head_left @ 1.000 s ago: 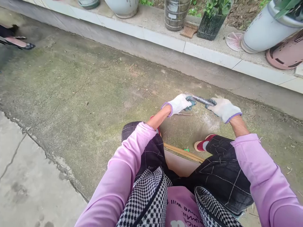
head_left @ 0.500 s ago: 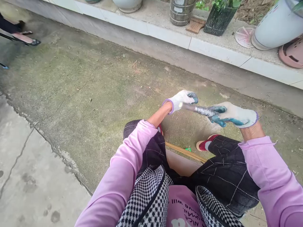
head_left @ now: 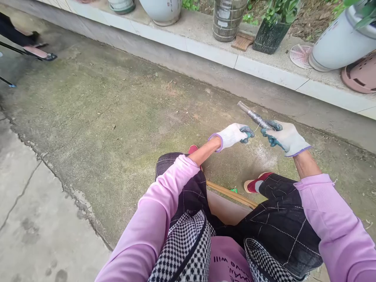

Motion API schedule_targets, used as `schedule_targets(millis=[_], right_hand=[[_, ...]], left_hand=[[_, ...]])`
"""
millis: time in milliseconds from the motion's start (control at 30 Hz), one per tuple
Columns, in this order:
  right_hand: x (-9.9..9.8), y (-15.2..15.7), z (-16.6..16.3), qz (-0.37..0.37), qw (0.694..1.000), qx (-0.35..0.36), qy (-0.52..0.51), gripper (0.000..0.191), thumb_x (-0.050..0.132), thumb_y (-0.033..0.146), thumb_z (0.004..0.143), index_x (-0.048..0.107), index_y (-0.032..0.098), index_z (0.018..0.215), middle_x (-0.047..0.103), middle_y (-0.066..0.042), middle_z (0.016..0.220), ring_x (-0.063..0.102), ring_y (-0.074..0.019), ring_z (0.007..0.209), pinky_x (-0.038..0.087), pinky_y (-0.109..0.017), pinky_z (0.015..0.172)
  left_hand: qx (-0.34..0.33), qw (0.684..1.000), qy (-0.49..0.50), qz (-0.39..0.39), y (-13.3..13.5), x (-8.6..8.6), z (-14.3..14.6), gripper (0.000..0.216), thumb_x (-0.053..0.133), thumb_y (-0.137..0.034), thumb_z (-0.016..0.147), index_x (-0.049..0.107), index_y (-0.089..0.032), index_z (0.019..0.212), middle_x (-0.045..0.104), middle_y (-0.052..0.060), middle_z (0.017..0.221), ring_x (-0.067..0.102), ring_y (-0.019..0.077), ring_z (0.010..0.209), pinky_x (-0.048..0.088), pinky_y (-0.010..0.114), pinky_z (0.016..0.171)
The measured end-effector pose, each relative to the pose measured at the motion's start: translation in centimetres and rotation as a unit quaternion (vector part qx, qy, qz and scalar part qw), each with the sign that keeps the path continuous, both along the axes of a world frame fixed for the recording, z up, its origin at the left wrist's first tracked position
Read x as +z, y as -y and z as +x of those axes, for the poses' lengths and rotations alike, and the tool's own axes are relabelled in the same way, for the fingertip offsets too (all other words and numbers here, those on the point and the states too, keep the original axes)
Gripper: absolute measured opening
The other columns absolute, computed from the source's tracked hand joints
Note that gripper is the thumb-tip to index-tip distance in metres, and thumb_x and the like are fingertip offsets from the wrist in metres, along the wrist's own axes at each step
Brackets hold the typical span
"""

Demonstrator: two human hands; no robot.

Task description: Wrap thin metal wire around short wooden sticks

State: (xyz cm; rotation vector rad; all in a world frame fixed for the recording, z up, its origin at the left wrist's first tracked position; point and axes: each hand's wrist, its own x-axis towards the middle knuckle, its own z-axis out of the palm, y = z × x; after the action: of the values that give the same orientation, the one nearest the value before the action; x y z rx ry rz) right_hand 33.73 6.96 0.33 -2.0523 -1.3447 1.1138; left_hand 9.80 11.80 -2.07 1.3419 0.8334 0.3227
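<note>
My right hand, in a white glove with blue-green palm and fingers, is closed round one end of a rod wound with silvery wire. The rod's bare, brownish end points up and to the left, away from me. My left hand, gloved alike, is pinched shut just left of the rod. A thin loose strand of wire runs from its fingertips to the winding. Both hands are above the concrete ground, beyond my knees.
A low tiled ledge crosses the back, bearing several plant pots, among them a white pot and a dark square pot. A wooden strip lies between my legs. Another person's foot shows at far left.
The rod has swung so its free end points further up and away. My left hand has moved from behind the rod to below it, and the wire strand now shows between the hands.
</note>
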Motion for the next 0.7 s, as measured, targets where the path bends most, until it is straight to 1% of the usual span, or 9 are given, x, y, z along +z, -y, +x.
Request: schedule_targets(millis=[67, 100, 167, 233, 333, 433, 533, 633, 700], right_hand=[[0.7, 0.4, -0.5, 0.021, 0.99, -0.049, -0.131, 0.05, 0.101, 0.053, 0.066, 0.072, 0.025, 0.095, 0.069, -0.001, 0.075, 0.054, -0.0157, 0.055, 0.048, -0.03, 0.047], [1.1, 0.7, -0.7, 0.025, 0.983, -0.056, -0.176, 0.055, 0.104, 0.053, 0.061, 0.07, 0.025, 0.095, 0.069, -0.001, 0.076, 0.053, -0.0142, 0.053, 0.044, -0.029, 0.045], [2.0, 1.1, -0.8, 0.021, 0.972, -0.044, -0.231, 0.058, 0.105, 0.052, 0.062, 0.073, 0.024, 0.101, 0.069, 0.001, 0.077, 0.052, -0.0129, 0.052, 0.038, -0.026, 0.042], [2.8, 1.6, -0.6, -0.007, 0.967, 0.006, -0.254, 0.056, 0.104, 0.052, 0.065, 0.076, 0.023, 0.103, 0.066, 0.002, 0.074, 0.051, -0.0127, 0.051, 0.038, -0.026, 0.042], [3.5, 1.9, -0.3, -0.112, 0.956, 0.133, -0.236, 0.053, 0.105, 0.055, 0.063, 0.079, 0.021, 0.094, 0.065, 0.0, 0.07, 0.053, -0.0142, 0.052, 0.043, -0.029, 0.045], [3.2, 1.8, -0.6, -0.207, 0.936, 0.226, -0.174, 0.054, 0.107, 0.056, 0.061, 0.084, 0.019, 0.092, 0.067, -0.001, 0.07, 0.056, -0.0154, 0.055, 0.047, -0.03, 0.048], [2.0, 1.8, -1.0, -0.223, 0.939, 0.235, -0.114, 0.058, 0.104, 0.058, 0.064, 0.088, 0.018, 0.102, 0.069, 0.0, 0.07, 0.056, -0.015, 0.056, 0.048, -0.028, 0.049], [1.3, 1.9, -0.8, -0.177, 0.962, 0.192, -0.081, 0.062, 0.1, 0.061, 0.068, 0.087, 0.018, 0.11, 0.07, 0.0, 0.073, 0.056, -0.0145, 0.057, 0.048, -0.027, 0.048], [1.2, 1.9, -0.4, -0.167, 0.963, 0.195, -0.083, 0.061, 0.098, 0.063, 0.07, 0.086, 0.018, 0.11, 0.069, 0.0, 0.073, 0.055, -0.0143, 0.057, 0.048, -0.027, 0.048]], left_hand=[[0.022, 0.999, 0.017, -0.031, 0.0, -0.1, 0.2, 0.024, 0.064, 0.0, 0.092, 0.084, -0.011, 0.102, 0.081, 0.004, 0.096, 0.068, 0.0104, 0.081, 0.061, 0.027, 0.091], [0.025, 0.999, 0.018, -0.039, -0.1, -0.1, 0.2, 0.023, 0.065, -0.001, 0.092, 0.084, -0.011, 0.1, 0.08, 0.004, 0.095, 0.068, 0.0103, 0.081, 0.062, 0.026, 0.09], [0.017, 0.999, 0.011, -0.033, -0.4, -0.1, -0.1, 0.018, 0.068, -0.004, 0.093, 0.084, -0.012, 0.098, 0.079, 0.002, 0.092, 0.067, 0.0105, 0.08, 0.061, 0.025, 0.089], [0.012, 1.0, -0.007, -0.001, -0.9, -0.1, -0.6, 0.014, 0.071, -0.008, 0.093, 0.083, -0.015, 0.095, 0.077, 0.0, 0.088, 0.066, 0.0116, 0.08, 0.06, 0.025, 0.087], [-0.001, 0.997, -0.037, 0.062, -1.9, -0.1, -1.3, 0.011, 0.073, -0.01, 0.089, 0.081, -0.017, 0.088, 0.079, 0.0, 0.09, 0.067, 0.0144, 0.085, 0.058, 0.025, 0.088], [-0.055, 0.989, -0.07, 0.118, -2.3, 0.4, -1.8, 0.009, 0.074, -0.013, 0.09, 0.081, -0.018, 0.086, 0.079, 0.0, 0.091, 0.067, 0.0159, 0.088, 0.054, 0.025, 0.087], [-0.078, 0.971, -0.133, 0.185, -2.1, 1.5, -2.2, 0.012, 0.073, -0.018, 0.095, 0.08, -0.02, 0.085, 0.074, -0.001, 0.084, 0.063, 0.0173, 0.084, 0.052, 0.028, 0.085], [-0.048, 0.952, -0.196, 0.228, -2.2, 2.6, -2.6, 0.014, 0.07, -0.018, 0.095, 0.079, -0.021, 0.086, 0.074, 0.002, 0.083, 0.06, 0.0197, 0.08, 0.051, 0.032, 0.085], [-0.02, 0.947, -0.214, 0.238, -2.4, 3.0, -2.9, 0.015, 0.069, -0.017, 0.095, 0.079, -0.021, 0.084, 0.073, 0.003, 0.08, 0.06, 0.0204, 0.079, 0.05, 0.033, 0.083]])
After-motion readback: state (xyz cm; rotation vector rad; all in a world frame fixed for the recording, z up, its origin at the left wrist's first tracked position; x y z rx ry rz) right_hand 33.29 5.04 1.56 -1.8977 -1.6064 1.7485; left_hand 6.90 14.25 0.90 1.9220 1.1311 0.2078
